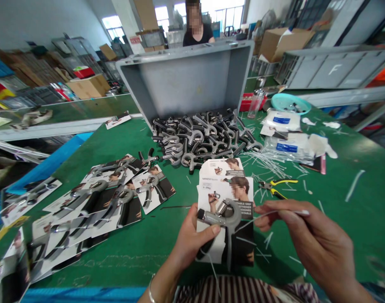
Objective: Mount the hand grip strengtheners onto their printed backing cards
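Just above the near edge of the green table (pixel 157 235), I have a gray hand gripper (pixel 233 216) lying against a printed card (pixel 225 191), its coil spring toward the top. The left hand (pixel 192 235) pinches both, thumb pressed across the hand gripper's near handle; I can't make out the fingers behind the card. The right hand (pixel 306 231) pinches a thin white tie (pixel 268 214) between thumb and fingers, its far end reaching the bend of the hand gripper. Whether it passes through the card, I can't tell.

Just beyond my held card lie more cards (pixel 215 163). To the right I see yellow-handled cutters (pixel 279 187), with loose ties (pixel 270 164) scattered near them. On the left, carded hand grippers (pixel 126 202) overlap in rows. Farther off, a heap of hand grippers (pixel 200 136) spills from a gray crate (pixel 186 84) tipped on its side, with plastic-wrapped packets (pixel 282 122) and a turquoise bowl (pixel 274 101) to its right. Behind the crate is another person (pixel 197 38).
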Available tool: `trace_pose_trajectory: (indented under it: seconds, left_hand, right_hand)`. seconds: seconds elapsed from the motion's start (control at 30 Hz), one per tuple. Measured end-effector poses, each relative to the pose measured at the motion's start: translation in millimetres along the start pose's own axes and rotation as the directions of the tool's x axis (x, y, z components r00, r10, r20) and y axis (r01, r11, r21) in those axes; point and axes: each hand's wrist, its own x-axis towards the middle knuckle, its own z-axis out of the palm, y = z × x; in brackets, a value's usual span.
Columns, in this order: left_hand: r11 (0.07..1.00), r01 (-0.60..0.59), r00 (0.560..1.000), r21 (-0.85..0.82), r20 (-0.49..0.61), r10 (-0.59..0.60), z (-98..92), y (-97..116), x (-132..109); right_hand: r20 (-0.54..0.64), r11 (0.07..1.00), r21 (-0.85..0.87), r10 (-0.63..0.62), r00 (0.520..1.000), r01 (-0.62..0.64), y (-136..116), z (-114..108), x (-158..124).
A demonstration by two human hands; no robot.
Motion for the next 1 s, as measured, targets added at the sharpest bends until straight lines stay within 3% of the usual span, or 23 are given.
trace_pose_trajectory:
  seconds: [0.13,0.33,0.53,0.63,0.73,0.87,0.93,1.0]
  left_hand:
    - [0.993,0.084,0.995,-0.078,-0.056,-0.088,10.3,-1.2,3.3]
    - [0.984,0.151,0.985,-0.095,-0.069,-0.158,17.0,-3.2,0.0]
    - [0.985,0.152,0.985,-0.086,-0.071,-0.158,13.6,-6.9,-5.4]
    - [0.988,0.146,0.988,-0.047,-0.046,-0.148,13.0,-7.5,-8.0]
    - [0.99,0.137,0.991,-0.021,0.007,-0.137,12.0,-7.3,-10.4]
    - [0.992,0.127,0.992,-0.008,-0.005,-0.127,12.0,-7.5,-10.2]
    - [0.992,0.126,0.992,-0.016,-0.018,-0.126,12.6,-7.9,-9.4]
    - [0.991,0.131,0.991,-0.04,-0.024,-0.132,13.0,-8.2,-9.1]
  right_hand:
    - [-0.035,0.976,0.152,0.164,0.986,-0.156,10.9,18.8,9.1]
    - [0.237,0.838,0.327,0.374,0.897,-0.436,32.0,34.0,17.5]
    - [0.292,0.784,0.379,0.403,0.867,-0.492,41.9,35.0,16.3]
    - [0.217,0.81,0.397,0.375,0.901,-0.432,37.7,31.0,15.8]
    - [0.046,0.878,0.366,0.313,0.949,-0.307,27.7,24.7,10.1]
    - [-0.126,0.985,0.137,0.127,0.984,-0.109,16.2,14.1,-8.5]
    - [-0.084,0.999,-0.025,-0.039,0.996,0.037,14.7,8.4,-18.0]
    - [0.033,0.973,-0.126,-0.19,0.981,0.192,15.4,3.0,-24.1]
